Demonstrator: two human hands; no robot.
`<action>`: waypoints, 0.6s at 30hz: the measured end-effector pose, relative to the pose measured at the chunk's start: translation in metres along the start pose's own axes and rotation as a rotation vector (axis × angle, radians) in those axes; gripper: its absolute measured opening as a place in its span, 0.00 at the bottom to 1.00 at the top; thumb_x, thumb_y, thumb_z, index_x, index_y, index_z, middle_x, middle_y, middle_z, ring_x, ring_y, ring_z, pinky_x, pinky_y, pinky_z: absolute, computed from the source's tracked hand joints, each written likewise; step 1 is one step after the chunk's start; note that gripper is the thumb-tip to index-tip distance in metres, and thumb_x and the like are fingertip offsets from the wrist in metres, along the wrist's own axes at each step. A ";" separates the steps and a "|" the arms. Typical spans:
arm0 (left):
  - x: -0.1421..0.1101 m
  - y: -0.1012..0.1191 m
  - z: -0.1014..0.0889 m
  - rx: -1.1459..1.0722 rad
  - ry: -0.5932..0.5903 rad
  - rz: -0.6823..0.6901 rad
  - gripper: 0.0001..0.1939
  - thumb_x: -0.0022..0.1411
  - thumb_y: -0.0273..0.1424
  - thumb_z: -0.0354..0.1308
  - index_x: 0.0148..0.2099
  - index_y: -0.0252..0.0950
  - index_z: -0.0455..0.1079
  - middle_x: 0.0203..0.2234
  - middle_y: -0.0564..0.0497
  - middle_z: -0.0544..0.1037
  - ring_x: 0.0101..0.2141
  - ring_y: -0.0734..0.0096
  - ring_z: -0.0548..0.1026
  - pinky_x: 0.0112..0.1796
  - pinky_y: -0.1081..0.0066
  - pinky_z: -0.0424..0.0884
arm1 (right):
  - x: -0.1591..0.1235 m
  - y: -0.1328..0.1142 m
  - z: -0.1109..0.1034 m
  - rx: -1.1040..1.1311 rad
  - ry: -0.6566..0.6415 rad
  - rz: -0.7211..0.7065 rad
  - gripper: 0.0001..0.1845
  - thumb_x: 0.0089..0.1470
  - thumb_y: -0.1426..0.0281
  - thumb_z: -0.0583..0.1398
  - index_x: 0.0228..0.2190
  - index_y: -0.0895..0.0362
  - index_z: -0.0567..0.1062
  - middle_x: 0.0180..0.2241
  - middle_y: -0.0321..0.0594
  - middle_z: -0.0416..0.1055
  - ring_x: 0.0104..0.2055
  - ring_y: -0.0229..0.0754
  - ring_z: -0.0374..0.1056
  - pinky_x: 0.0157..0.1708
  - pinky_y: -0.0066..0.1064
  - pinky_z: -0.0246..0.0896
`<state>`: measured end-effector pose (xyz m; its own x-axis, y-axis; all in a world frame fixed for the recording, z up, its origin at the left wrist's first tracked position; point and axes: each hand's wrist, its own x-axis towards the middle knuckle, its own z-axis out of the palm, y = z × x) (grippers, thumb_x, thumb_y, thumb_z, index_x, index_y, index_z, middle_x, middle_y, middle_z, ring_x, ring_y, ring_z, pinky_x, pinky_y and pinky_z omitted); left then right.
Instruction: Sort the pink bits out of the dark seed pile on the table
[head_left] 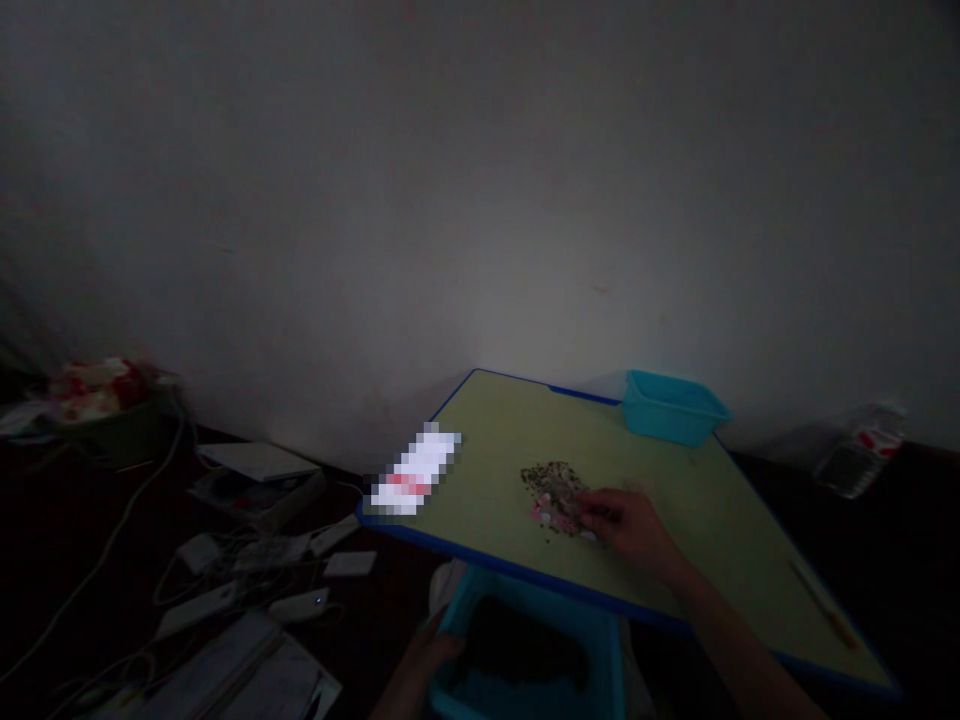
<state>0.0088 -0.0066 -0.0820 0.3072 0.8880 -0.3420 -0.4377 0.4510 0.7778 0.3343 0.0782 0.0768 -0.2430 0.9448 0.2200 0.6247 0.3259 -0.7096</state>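
My right hand (634,528) reaches over the yellow-green tabletop (510,420), its fingertips drawn together at the right side of a small pile (555,495). Dark specks, pink bits and whitish pieces make up this pile; what the fingers pinch is too small and dim to name. Below the table's front edge, my left hand (435,655) grips the left side of a blue plastic basin (616,665). A dark mass (521,645) lies inside that basin. Most of the left fingers are hidden or in shadow.
A second blue basin (675,410) stands at the table's back right corner. At the left edge lies a bright, pixelated phone-like object (416,473). A thin stick-like tool (829,610) rests at the right. Cables and chargers (277,550) clutter the floor; a wrapped pack of bottles (862,450) is at right.
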 end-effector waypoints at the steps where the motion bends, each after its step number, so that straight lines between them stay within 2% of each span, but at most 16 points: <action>1: -0.001 0.001 0.002 -0.025 -0.002 0.002 0.33 0.47 0.37 0.68 0.58 0.36 0.80 0.41 0.43 0.92 0.51 0.37 0.82 0.43 0.55 0.74 | -0.001 -0.001 0.000 0.001 -0.009 -0.001 0.16 0.56 0.65 0.63 0.43 0.51 0.88 0.43 0.43 0.86 0.42 0.52 0.81 0.44 0.41 0.75; 6: -0.007 0.006 0.008 -0.033 0.019 0.008 0.31 0.46 0.36 0.70 0.55 0.37 0.82 0.39 0.43 0.92 0.47 0.37 0.84 0.37 0.57 0.74 | -0.002 -0.005 0.000 0.017 -0.023 -0.009 0.16 0.56 0.65 0.64 0.44 0.51 0.88 0.42 0.43 0.86 0.41 0.51 0.81 0.43 0.40 0.75; 10: -0.006 0.004 0.008 -0.037 0.021 0.015 0.31 0.47 0.37 0.70 0.55 0.39 0.82 0.38 0.45 0.91 0.51 0.36 0.83 0.41 0.55 0.75 | 0.000 -0.007 -0.001 0.028 -0.030 -0.014 0.16 0.57 0.65 0.63 0.44 0.52 0.88 0.41 0.44 0.86 0.40 0.51 0.81 0.41 0.39 0.75; 13: -0.002 0.000 0.004 -0.054 -0.002 0.004 0.33 0.46 0.38 0.70 0.56 0.37 0.81 0.40 0.42 0.91 0.51 0.34 0.82 0.42 0.54 0.74 | 0.001 -0.007 -0.001 0.031 -0.025 -0.014 0.16 0.58 0.65 0.63 0.45 0.52 0.88 0.40 0.44 0.86 0.40 0.51 0.81 0.41 0.39 0.75; 18: 0.005 -0.012 -0.010 -0.050 0.024 0.003 0.33 0.49 0.39 0.68 0.59 0.37 0.78 0.38 0.43 0.91 0.42 0.40 0.84 0.38 0.57 0.72 | 0.000 -0.005 0.000 0.027 -0.039 -0.009 0.16 0.56 0.67 0.64 0.44 0.53 0.88 0.41 0.45 0.86 0.40 0.52 0.81 0.42 0.41 0.75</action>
<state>0.0071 -0.0070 -0.0978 0.2860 0.8910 -0.3525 -0.4805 0.4516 0.7518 0.3310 0.0764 0.0803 -0.2773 0.9396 0.2005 0.6022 0.3326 -0.7258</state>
